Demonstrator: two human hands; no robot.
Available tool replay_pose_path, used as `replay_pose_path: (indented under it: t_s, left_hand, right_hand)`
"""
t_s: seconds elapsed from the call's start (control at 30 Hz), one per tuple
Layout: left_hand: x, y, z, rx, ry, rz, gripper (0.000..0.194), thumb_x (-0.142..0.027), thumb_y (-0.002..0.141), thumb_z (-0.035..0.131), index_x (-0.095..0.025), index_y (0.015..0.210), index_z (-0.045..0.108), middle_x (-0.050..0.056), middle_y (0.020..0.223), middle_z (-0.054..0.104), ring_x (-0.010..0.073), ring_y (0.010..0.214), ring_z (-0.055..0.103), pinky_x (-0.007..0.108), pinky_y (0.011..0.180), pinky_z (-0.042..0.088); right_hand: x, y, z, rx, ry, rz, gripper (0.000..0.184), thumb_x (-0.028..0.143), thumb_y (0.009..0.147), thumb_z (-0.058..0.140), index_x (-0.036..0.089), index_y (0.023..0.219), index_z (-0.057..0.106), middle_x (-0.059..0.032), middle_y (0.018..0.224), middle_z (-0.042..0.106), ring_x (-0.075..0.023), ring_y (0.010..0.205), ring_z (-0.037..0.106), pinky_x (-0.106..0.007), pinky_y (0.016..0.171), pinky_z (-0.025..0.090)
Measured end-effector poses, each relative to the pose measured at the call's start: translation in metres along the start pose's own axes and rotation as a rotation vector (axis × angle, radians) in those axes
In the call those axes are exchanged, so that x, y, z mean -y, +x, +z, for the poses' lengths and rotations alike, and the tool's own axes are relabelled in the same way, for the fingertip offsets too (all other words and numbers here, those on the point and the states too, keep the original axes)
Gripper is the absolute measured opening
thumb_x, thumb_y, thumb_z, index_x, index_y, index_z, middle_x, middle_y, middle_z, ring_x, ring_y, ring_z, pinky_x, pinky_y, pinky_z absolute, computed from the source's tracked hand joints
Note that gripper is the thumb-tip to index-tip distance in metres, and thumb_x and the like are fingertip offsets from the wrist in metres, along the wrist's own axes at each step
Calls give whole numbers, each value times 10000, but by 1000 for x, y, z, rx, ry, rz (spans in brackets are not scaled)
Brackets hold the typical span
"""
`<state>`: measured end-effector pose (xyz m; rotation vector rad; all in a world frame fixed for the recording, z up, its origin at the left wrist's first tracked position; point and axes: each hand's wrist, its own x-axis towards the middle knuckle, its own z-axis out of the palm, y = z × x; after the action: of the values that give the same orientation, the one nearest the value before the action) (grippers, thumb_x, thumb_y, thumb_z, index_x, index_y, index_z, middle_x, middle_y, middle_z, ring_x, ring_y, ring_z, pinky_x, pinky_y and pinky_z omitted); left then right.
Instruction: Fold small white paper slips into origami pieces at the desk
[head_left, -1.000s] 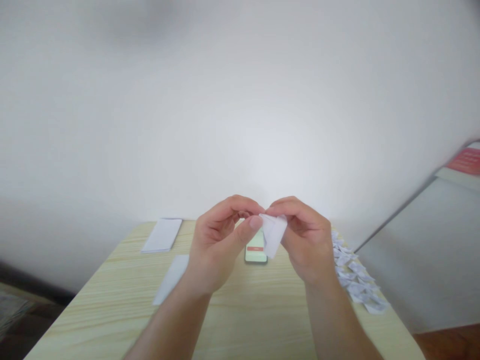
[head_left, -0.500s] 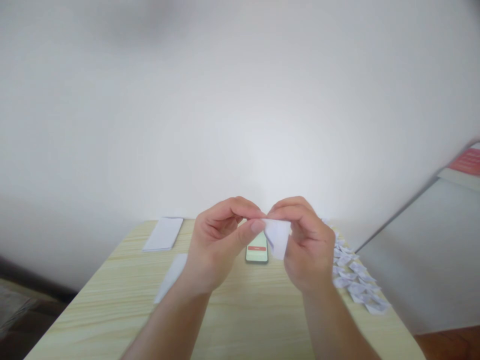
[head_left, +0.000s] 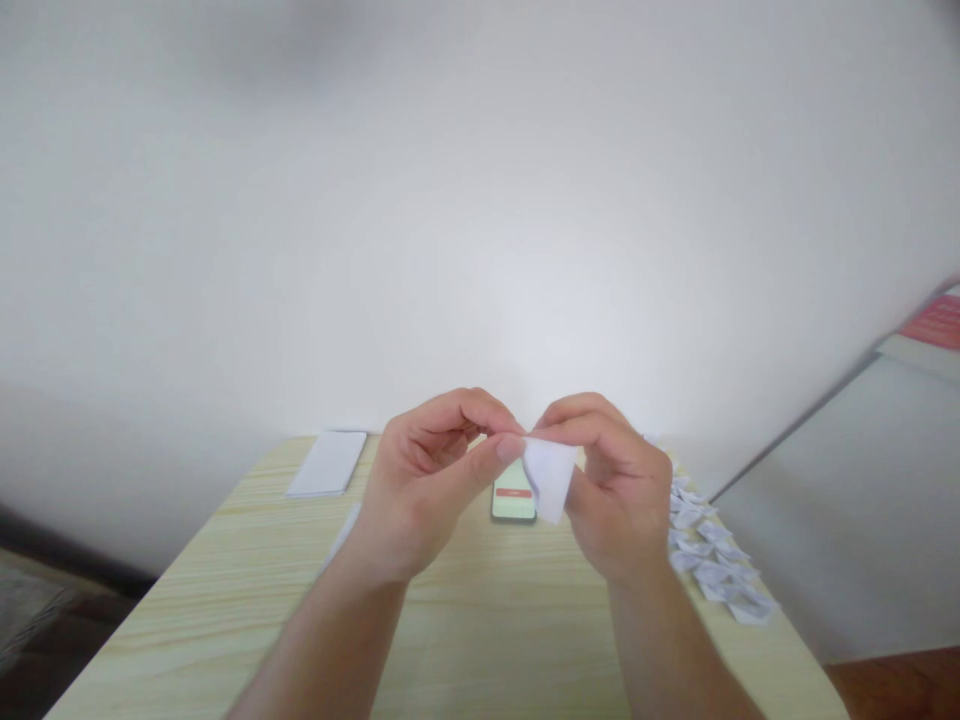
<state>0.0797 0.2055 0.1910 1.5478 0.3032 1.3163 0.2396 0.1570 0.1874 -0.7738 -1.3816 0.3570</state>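
A small folded piece of white paper (head_left: 550,478) is held up above the table between my two hands. My left hand (head_left: 431,490) pinches its upper left corner between thumb and forefinger. On the other side, my right hand (head_left: 619,490) grips the paper along its top and right edge, with the fingertips of both hands meeting at the top. The right thumb is partly hidden behind the paper. Behind the hands lies a phone (head_left: 514,505) with a lit screen and a red bar, partly covered by the paper and the left hand.
On the wooden table (head_left: 510,620), a stack of white paper (head_left: 328,464) lies at the back left. Another white sheet (head_left: 343,535) shows beside my left wrist. Several folded paper pieces (head_left: 716,560) line the right edge. A white wall (head_left: 480,220) rises behind.
The paper has turned slightly, showing a broader face, and its lower end has swung a little. My left hand has shifted slightly left, covering more of the white sheet by the wrist.
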Motion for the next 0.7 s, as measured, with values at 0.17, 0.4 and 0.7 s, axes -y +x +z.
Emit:
replay_pose_path:
  t_s: [0.17, 0.4, 0.7]
  left_hand:
    - [-2, 0, 0, -20, 66, -1, 35, -191, 925, 730, -207, 896, 741, 37, 831, 689, 149, 765, 612, 297, 675, 482]
    - [-1, -1, -2, -121, 204, 30, 55, -231, 915, 751, -189, 894, 722, 40, 836, 688, 158, 796, 611, 300, 707, 479]
    - [-2, 1, -1, -45, 162, -25, 111, -288, 937, 722, -189, 890, 710, 21, 762, 642, 136, 702, 573, 267, 624, 452]
  right_hand:
    - [0, 1, -1, -5, -19, 33, 133, 216, 868, 779, 305, 964, 792, -38, 961, 710, -225, 899, 664, -400, 812, 536]
    - [-2, 4, -7, -27, -96, 23, 105, 247, 916, 746, 311, 965, 814, -59, 1164, 675, -256, 1124, 634, -451, 1000, 504]
    - [1, 5, -9, 22, -190, -20, 118, 240, 928, 744, 313, 986, 816, -16, 874, 652, -180, 810, 625, -358, 730, 497]
